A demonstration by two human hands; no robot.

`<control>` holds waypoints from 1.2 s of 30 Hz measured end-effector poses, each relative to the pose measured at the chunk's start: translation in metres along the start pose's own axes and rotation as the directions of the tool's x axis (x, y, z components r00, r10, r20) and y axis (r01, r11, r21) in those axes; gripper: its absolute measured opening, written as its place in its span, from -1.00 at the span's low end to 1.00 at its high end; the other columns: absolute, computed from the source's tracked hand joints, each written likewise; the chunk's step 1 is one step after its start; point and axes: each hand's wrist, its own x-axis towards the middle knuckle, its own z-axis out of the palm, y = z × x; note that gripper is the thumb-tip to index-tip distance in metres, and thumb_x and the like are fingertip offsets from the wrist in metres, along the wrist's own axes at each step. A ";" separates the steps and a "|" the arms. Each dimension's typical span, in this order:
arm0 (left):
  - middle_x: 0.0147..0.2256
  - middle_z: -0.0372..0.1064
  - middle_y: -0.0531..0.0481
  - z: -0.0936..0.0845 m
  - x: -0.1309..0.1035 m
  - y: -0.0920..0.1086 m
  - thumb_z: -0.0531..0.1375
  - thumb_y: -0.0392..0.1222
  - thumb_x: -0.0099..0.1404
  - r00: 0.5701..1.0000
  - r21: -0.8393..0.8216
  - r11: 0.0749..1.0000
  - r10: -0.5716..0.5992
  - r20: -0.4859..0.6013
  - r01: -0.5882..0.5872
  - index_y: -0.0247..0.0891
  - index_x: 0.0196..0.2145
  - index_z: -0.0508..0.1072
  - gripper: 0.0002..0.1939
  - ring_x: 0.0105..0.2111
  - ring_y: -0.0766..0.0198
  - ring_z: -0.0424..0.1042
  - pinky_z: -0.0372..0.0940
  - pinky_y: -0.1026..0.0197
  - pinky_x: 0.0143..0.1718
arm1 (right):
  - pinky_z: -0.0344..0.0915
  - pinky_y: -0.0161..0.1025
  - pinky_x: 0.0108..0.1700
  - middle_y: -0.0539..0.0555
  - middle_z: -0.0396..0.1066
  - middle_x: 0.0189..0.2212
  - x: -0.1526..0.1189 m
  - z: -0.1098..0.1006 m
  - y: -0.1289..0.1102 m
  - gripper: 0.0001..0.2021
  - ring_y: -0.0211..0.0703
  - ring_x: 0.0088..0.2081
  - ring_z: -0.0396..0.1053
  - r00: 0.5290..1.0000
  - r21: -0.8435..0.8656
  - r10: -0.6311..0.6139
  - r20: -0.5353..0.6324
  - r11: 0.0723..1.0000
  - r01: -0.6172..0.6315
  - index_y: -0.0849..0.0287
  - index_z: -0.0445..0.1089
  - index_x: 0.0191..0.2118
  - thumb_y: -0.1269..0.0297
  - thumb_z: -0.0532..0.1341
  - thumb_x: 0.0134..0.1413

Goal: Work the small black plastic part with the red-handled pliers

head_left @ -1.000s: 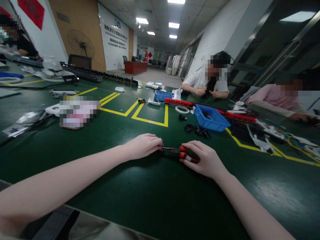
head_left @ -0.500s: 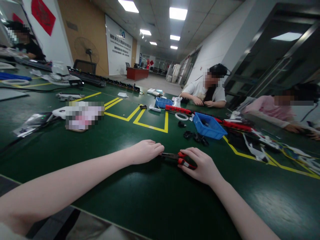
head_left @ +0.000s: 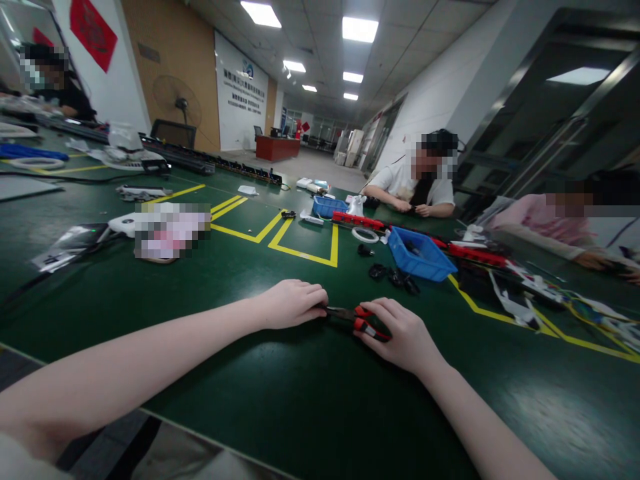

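Observation:
Long-nose pliers [head_left: 342,312] with red and black handles lie in the grip of my right hand [head_left: 400,331], jaws pointing left. My left hand [head_left: 296,303] is closed at the jaw tips, its fingers pinched together just above the green table [head_left: 280,393]. Whatever sits between those fingers is hidden or too small to name. Beyond my right hand, several small black parts [head_left: 395,276] rest on the table.
Past the black parts stands a blue bin [head_left: 421,255], with a smaller blue bin [head_left: 330,207] behind it. A white tape ring [head_left: 365,235] lies near a red strip [head_left: 357,221]. At left is a phone [head_left: 170,233]. Co-workers sit across the table and at far left.
The view has shifted slightly, so the surroundings sit a little further right. Both hands keep nearly the same pose at the pliers, whose handles look slightly shifted left.

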 end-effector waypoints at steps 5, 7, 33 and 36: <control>-0.20 0.36 -0.02 0.001 -0.003 -0.005 0.04 -0.12 0.42 1.000 -0.010 1.000 0.024 -0.004 -0.024 -0.24 -0.18 0.36 -0.83 -0.22 0.22 0.36 0.23 0.22 -0.24 | 0.41 -0.07 -0.21 0.19 0.42 -0.17 -0.001 0.002 0.000 -0.64 -0.01 -0.19 0.41 1.000 -0.017 -0.011 -0.008 1.000 0.011 0.15 0.31 -0.03 0.13 0.24 0.07; -0.21 0.35 -0.02 0.002 -0.003 -0.008 0.04 -0.11 0.43 1.000 -0.040 0.999 0.011 -0.004 -0.011 -0.23 -0.19 0.38 -0.81 -0.22 0.23 0.34 0.22 0.23 -0.24 | 0.41 -0.08 -0.20 0.19 0.42 -0.17 -0.001 0.002 -0.001 -0.64 -0.01 -0.19 0.40 1.000 -0.009 -0.001 -0.014 1.000 0.001 0.16 0.31 -0.03 0.14 0.24 0.07; -0.26 0.40 0.02 0.004 -0.001 -0.003 0.06 -0.19 0.41 0.998 -0.095 0.995 -0.034 -0.043 0.030 -0.22 -0.18 0.39 -0.87 -0.26 0.26 0.37 0.14 0.21 -0.24 | 0.39 -0.15 -0.13 0.09 0.43 -0.16 -0.001 -0.004 -0.002 -0.66 -0.09 -0.15 0.42 0.988 0.133 0.143 0.056 0.980 -0.149 0.09 0.35 -0.05 0.18 0.27 0.02; -0.24 0.41 0.02 0.005 0.000 -0.003 0.06 -0.20 0.41 0.999 -0.102 0.994 -0.037 -0.039 0.033 -0.22 -0.17 0.38 -0.87 -0.25 0.25 0.38 0.17 0.22 -0.23 | 0.39 -0.17 -0.15 0.07 0.43 -0.18 -0.001 -0.004 -0.003 -0.68 -0.11 -0.17 0.42 0.984 0.149 0.167 0.069 0.973 -0.176 0.08 0.36 -0.07 0.18 0.27 0.02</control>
